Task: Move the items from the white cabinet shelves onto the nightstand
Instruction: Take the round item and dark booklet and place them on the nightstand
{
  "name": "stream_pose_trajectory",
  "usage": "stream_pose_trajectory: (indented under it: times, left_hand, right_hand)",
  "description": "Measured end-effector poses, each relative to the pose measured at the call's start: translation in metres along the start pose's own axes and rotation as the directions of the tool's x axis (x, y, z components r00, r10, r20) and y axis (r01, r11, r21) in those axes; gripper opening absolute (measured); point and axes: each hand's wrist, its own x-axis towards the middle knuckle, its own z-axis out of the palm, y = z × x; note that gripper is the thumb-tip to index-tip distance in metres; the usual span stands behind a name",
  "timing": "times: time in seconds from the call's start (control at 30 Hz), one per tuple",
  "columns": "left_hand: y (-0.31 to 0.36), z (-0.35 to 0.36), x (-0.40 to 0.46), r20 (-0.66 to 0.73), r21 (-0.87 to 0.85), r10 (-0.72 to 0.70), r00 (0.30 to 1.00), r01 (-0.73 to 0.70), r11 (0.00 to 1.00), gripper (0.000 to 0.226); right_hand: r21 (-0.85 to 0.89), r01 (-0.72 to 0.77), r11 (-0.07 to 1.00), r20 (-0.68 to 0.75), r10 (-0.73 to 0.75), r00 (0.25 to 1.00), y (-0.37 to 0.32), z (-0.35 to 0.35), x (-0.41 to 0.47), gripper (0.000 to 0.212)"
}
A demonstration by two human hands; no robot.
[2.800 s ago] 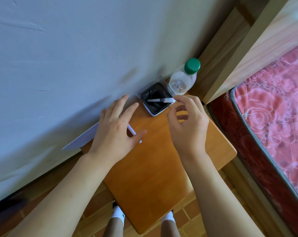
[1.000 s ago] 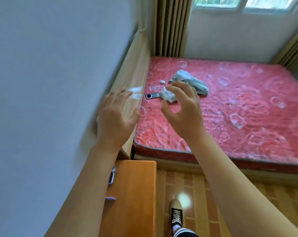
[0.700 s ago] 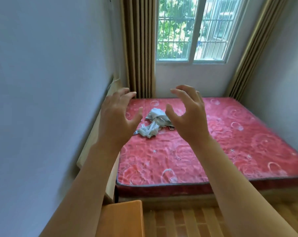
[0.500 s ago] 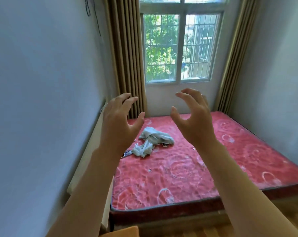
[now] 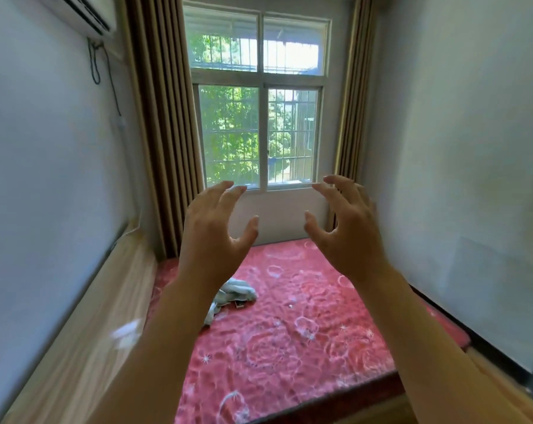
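Both my hands are raised in front of me, held in the air over the bed. My left hand [image 5: 213,234] has its fingers spread and lightly bent, holding nothing. My right hand [image 5: 347,228] mirrors it, fingers spread and empty. Neither the nightstand nor the white cabinet is in view, and none of the shelf items show.
A bed with a red patterned mattress [image 5: 289,338] fills the lower middle, a crumpled pale cloth [image 5: 234,293] lying on it. A wooden headboard [image 5: 106,316] runs along the left wall. Ahead are a barred window [image 5: 259,136] and brown curtains [image 5: 164,133].
My view has swung up from the nightstand, where the right hand was at a pen in the black holder, to the bed and window. Both hands came away empty and stay raised.
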Motion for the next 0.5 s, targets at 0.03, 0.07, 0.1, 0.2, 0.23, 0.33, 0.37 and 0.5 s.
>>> stream_pose_trajectory:
  times: [0.03, 0.07, 0.1, 0.2, 0.23, 0.33, 0.37, 0.5]
  left_hand:
    - [0.011, 0.009, 0.003, 0.007, -0.013, 0.003, 1.0, -0.003, 1.0, 0.054]
    - [0.023, 0.018, 0.007, 0.013, -0.021, 0.01, 1.0, -0.01, 1.0, 0.054]
    - [0.035, 0.028, 0.01, 0.019, -0.028, 0.016, 1.0, -0.015, 0.999, 0.054]
    - [0.071, 0.056, 0.019, 0.039, -0.05, 0.028, 0.999, -0.026, 0.998, 0.055]
    - [0.083, 0.065, 0.022, 0.039, -0.057, 0.036, 0.999, -0.033, 0.998, 0.055]
    - [0.122, 0.095, 0.032, 0.039, -0.092, 0.055, 0.998, -0.052, 0.994, 0.053]
    - [0.136, 0.105, 0.035, 0.039, -0.107, 0.062, 0.997, -0.057, 0.993, 0.053]
    - [0.195, 0.145, 0.044, 0.039, -0.191, 0.095, 0.995, -0.085, 0.978, 0.052]
  right_hand:
    - [-0.015, -0.005, 1.0, -0.005, 0.005, 1.0, 0.011, -0.009, 0.0, 0.05]
    - [-0.031, -0.008, 1.0, -0.012, 0.007, 1.0, 0.022, -0.018, 0.0, 0.05]
    - [-0.045, -0.011, 0.999, -0.016, 0.01, 1.0, 0.033, -0.027, 0.0, 0.05]
    - [-0.084, -0.024, 0.996, -0.024, 0.022, 0.999, 0.067, -0.058, -0.003, 0.05]
    - [-0.097, -0.033, 0.995, -0.027, 0.031, 0.999, 0.078, -0.069, -0.005, 0.05]
    - [-0.133, -0.066, 0.989, -0.039, 0.061, 0.997, 0.113, -0.106, -0.012, 0.049]
    - [-0.149, -0.073, 0.986, -0.044, 0.067, 0.997, 0.125, -0.119, -0.014, 0.049]
    - [-0.239, -0.101, 0.966, -0.077, 0.085, 0.993, 0.17, -0.173, -0.022, 0.049]
